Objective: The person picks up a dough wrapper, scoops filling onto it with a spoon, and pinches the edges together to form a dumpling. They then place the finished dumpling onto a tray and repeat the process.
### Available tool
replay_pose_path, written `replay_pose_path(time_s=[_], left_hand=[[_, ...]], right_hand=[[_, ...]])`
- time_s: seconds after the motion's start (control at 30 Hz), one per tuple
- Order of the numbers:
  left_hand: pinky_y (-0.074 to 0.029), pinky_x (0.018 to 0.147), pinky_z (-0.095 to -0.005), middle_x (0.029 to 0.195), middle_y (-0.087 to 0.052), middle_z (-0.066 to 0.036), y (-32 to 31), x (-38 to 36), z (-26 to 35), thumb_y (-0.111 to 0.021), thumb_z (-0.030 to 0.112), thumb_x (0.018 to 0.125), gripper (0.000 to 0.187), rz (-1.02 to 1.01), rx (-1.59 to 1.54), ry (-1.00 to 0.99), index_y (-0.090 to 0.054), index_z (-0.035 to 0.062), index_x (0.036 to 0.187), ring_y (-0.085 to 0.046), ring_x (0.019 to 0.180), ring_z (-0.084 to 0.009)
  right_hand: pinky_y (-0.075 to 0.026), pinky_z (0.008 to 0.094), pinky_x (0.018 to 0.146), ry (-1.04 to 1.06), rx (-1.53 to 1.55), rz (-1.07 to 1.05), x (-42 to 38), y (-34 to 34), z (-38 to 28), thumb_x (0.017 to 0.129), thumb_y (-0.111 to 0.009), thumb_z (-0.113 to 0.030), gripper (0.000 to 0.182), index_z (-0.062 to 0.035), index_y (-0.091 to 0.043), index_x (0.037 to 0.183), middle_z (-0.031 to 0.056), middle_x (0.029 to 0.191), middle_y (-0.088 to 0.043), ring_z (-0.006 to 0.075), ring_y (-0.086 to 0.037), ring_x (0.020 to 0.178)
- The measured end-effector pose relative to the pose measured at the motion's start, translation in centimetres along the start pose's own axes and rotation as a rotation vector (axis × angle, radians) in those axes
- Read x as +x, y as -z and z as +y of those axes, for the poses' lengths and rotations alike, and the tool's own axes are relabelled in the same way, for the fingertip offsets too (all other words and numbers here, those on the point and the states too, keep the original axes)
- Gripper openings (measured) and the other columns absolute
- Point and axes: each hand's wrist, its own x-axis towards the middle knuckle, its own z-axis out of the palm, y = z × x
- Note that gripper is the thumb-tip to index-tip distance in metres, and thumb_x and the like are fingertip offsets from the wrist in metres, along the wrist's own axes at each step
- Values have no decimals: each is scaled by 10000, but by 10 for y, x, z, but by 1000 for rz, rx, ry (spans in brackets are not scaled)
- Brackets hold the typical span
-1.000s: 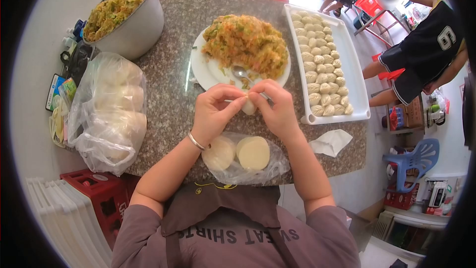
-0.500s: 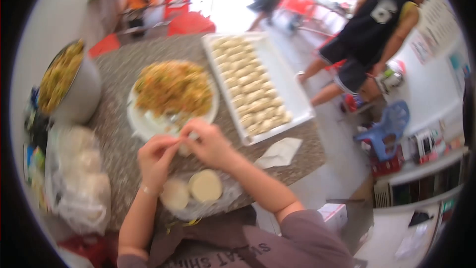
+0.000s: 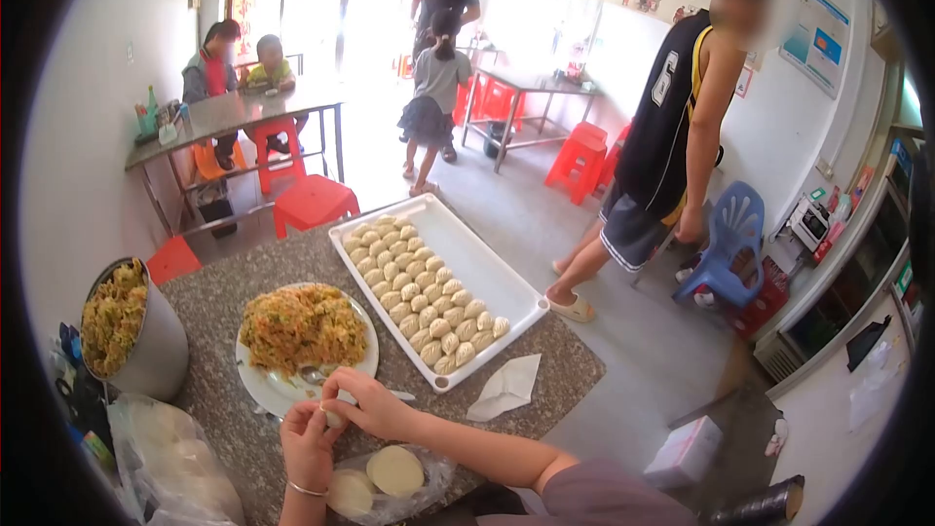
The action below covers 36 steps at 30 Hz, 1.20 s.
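My left hand (image 3: pixel 309 445) and my right hand (image 3: pixel 368 405) meet at the table's near side, fingers pinched round a small pale dumpling (image 3: pixel 334 419), mostly hidden by the fingers. Just below them, round dough wrappers (image 3: pixel 395 470) lie in two piles on a clear plastic bag. Beyond my hands is a white plate (image 3: pixel 259 392) heaped with orange-and-green chopped filling (image 3: pixel 304 329). A metal spoon (image 3: pixel 314 373) rests at the filling's near edge. To the right of the plate, rows of pleated dumplings (image 3: pixel 426 297) sit in a white tray (image 3: pixel 514 307).
A deep metal pot (image 3: pixel 161 351) of filling stands at the left, behind a plastic bag (image 3: pixel 170 458) of wrappers. White paper (image 3: pixel 506 388) lies near the tray. A person in a black vest (image 3: pixel 672 107) stands at right, near a blue chair (image 3: pixel 726 239). Other people are farther back.
My view has tilted up and levelled, showing more of the room. Both hands stay together, fingers still pinched. The person at right now stands more upright.
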Motion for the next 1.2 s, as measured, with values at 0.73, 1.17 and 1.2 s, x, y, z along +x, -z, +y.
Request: replay_pose_path(time_s=[0.73, 1.17, 1.2], left_hand=[[-491, 916, -334, 1131, -583, -96, -8, -1, 3, -539, 75, 923, 210, -65, 24, -15, -535, 13, 1124, -591, 1017, -183], [-528, 897, -280, 1206, -570, -111, 2, 5, 16, -425, 216, 998, 383, -254, -280, 252, -435, -17, 1302, -607, 1063, -220], [-532, 897, -285, 1199, -572, -98, 1, 7, 17, -439, 212, 994, 367, -236, -289, 241, -441, 6, 1298, -606, 1061, -204]], right_hand=[[-431, 345, 788, -67, 11, 123, 0, 0, 4, 896, -578, -168, 165, -5, -560, 910, 102, 860, -570, 230, -561, 863], [-461, 252, 741, -276, 325, 59, 13, 15, 17, 832, -667, -99, 131, 9, -653, 904, 33, 834, -647, 83, -581, 801], [-461, 252, 741, -280, 331, 47, 14, 13, 19, 832, -667, -99, 131, 9, -653, 904, 33, 834, -647, 83, -581, 801]])
